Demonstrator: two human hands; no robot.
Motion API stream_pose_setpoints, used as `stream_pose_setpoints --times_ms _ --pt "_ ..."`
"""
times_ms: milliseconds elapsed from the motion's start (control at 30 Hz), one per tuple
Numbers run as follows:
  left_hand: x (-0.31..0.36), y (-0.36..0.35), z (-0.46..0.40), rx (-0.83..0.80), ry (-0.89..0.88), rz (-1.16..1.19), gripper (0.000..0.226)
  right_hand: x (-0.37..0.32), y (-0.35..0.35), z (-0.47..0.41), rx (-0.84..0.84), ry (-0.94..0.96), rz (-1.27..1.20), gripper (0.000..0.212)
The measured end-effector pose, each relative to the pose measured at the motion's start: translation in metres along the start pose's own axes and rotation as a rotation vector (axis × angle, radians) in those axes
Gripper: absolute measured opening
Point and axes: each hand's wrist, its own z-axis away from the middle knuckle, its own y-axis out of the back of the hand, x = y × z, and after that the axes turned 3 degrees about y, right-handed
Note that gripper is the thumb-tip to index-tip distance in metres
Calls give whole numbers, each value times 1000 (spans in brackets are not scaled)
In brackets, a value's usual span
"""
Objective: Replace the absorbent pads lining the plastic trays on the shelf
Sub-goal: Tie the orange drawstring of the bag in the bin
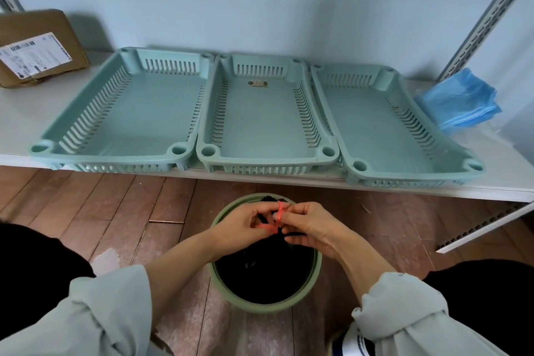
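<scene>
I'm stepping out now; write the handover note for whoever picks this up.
Left hand and right hand: both pinch the red tie on the black bag in the green bin on the floor.
Three trays sit side by side on the shelf, all bare.
Blue pads lie folded right of the trays.
Done: no old pads remain in the trays.
Left: finish tying the bag, line each tray.

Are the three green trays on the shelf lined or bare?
Bare: the left tray, middle tray and right tray show plain plastic floors; no pads.
</scene>
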Motion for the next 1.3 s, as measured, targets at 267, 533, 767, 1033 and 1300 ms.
stream_pose_setpoints --times_ms 267,533,767,1033,1300 --pt "9 9 -9 56 65 -55 29 -2 -3 1 -51 -8 -28 5" --pt "11 13 -9 9 17 -178 15 -1 -1 3 -80 -46 -45 11" --pt "12 11 -6 -75 45 -174 24 -5 2 7 -101 -103 -5 6" --pt "17 15 -12 79 -31 -432 16 -10 -1 9 -106 -100 5 18" --pt "15 11 -11 134 -17 -332 12 -13 4 10 -122 -140 36 21"
